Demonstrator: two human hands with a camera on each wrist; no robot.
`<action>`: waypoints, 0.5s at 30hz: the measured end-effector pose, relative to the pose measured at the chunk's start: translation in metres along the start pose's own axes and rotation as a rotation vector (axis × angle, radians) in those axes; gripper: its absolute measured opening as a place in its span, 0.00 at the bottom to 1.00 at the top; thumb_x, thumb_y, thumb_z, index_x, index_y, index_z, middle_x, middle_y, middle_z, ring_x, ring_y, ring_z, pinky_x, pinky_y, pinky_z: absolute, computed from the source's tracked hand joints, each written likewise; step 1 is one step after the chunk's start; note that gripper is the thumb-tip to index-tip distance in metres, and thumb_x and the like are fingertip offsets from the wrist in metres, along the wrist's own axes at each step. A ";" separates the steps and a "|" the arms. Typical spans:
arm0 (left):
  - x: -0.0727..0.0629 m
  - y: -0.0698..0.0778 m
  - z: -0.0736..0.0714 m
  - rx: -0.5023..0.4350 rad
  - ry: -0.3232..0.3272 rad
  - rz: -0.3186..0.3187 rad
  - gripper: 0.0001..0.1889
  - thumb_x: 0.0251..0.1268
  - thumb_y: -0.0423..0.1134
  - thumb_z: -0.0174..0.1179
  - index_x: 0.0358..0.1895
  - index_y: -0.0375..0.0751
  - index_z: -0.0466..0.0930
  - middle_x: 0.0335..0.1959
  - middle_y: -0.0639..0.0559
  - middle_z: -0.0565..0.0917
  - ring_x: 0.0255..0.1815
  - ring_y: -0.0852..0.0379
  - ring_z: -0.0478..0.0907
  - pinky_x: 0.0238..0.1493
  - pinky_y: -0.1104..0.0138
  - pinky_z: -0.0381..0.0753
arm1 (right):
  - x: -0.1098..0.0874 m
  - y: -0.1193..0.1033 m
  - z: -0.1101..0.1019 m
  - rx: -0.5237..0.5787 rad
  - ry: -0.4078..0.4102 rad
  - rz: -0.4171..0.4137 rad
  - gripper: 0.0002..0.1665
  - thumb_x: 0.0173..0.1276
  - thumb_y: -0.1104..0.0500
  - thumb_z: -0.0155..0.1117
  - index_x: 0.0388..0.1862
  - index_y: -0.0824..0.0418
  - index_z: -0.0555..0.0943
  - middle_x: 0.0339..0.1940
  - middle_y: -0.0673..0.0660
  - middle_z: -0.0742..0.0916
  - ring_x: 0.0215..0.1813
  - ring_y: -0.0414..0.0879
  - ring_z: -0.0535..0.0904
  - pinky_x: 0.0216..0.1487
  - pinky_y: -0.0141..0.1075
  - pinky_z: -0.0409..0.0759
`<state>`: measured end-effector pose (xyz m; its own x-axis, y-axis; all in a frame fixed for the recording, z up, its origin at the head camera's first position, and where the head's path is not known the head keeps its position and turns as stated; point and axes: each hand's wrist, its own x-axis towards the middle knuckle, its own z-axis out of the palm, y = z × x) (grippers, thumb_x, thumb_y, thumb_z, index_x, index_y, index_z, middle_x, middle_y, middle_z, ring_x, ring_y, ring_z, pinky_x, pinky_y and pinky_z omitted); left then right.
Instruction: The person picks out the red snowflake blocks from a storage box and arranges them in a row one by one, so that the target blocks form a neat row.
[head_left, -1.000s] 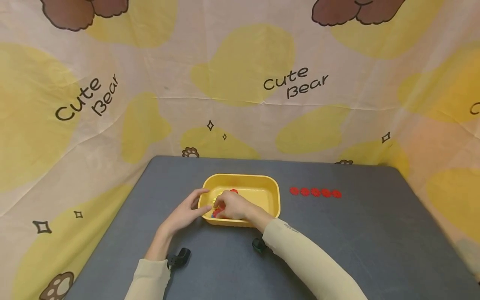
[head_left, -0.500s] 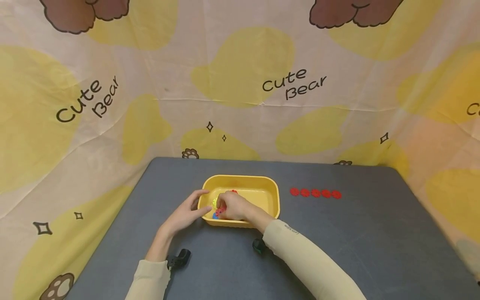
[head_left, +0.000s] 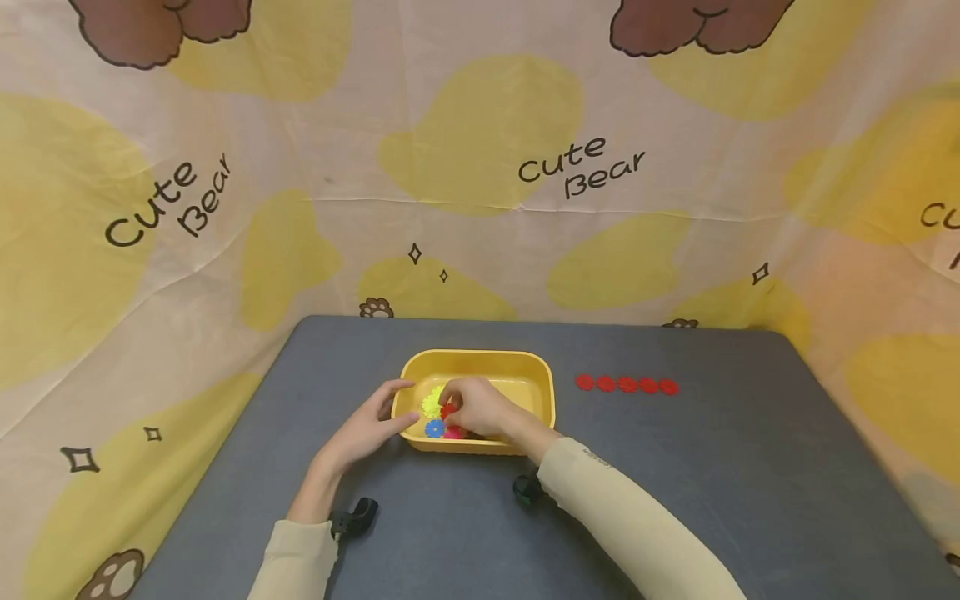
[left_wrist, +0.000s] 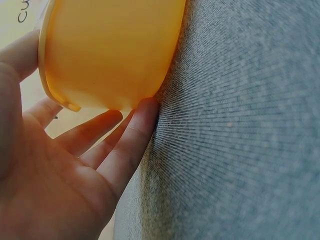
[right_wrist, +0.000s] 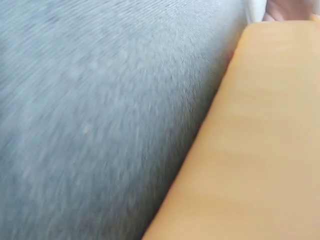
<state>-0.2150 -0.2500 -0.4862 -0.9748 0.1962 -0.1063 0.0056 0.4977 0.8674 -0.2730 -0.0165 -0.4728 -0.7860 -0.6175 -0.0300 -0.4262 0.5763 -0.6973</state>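
A yellow plastic tub (head_left: 540, 358) stands on the table, holding small notched plastic discs at its left end. My left hand (head_left: 365, 431) grips the tub's left end; in the left wrist view its fingers (left_wrist: 132, 137) lie against the outer wall and the thumb reaches the rim. My right hand (head_left: 483, 408) is down inside the tub, pinching a red notched disc (head_left: 448, 411) between thumb and fingertips. Beside it lie yellow discs (head_left: 432, 402), a blue disc (head_left: 435, 428) and a pinkish-red disc (head_left: 453, 432). The right wrist view shows the tub's outer wall (right_wrist: 260, 130), not the right hand's fingers.
To the right of the tub, several red discs (head_left: 627, 384) form a row on the grey table (head_left: 712, 467). A patterned cloth (head_left: 480, 167) hangs behind the table and along its sides. Dark wrist devices (head_left: 360, 517) are on both forearms.
My right hand has risen slightly from the discs with a red disc in its fingertips, and the yellow, blue and pinkish-red discs show more plainly. The left hand keeps its hold.
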 end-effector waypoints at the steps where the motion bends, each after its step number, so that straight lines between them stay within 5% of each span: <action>1: 0.000 0.000 0.000 0.004 0.001 -0.006 0.34 0.69 0.53 0.66 0.74 0.52 0.64 0.79 0.42 0.60 0.76 0.33 0.62 0.67 0.40 0.69 | -0.002 0.001 -0.002 0.010 0.006 0.002 0.14 0.61 0.62 0.77 0.46 0.60 0.86 0.29 0.48 0.83 0.31 0.42 0.78 0.36 0.33 0.78; 8: -0.001 0.001 -0.002 0.019 0.002 -0.008 0.34 0.69 0.53 0.66 0.74 0.52 0.64 0.79 0.41 0.59 0.77 0.32 0.58 0.69 0.38 0.66 | -0.024 0.002 -0.020 0.042 0.045 -0.012 0.14 0.61 0.61 0.78 0.45 0.59 0.86 0.30 0.47 0.82 0.35 0.42 0.77 0.40 0.34 0.77; 15: 0.001 0.000 0.000 0.027 -0.001 -0.002 0.35 0.69 0.53 0.66 0.74 0.51 0.63 0.80 0.39 0.57 0.78 0.32 0.57 0.70 0.40 0.65 | -0.055 0.000 -0.051 0.164 0.049 -0.054 0.13 0.64 0.67 0.74 0.48 0.64 0.85 0.30 0.51 0.83 0.31 0.50 0.83 0.31 0.35 0.80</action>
<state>-0.2156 -0.2499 -0.4861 -0.9746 0.1956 -0.1086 0.0095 0.5210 0.8535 -0.2521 0.0446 -0.4347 -0.7864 -0.6162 0.0433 -0.3932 0.4453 -0.8044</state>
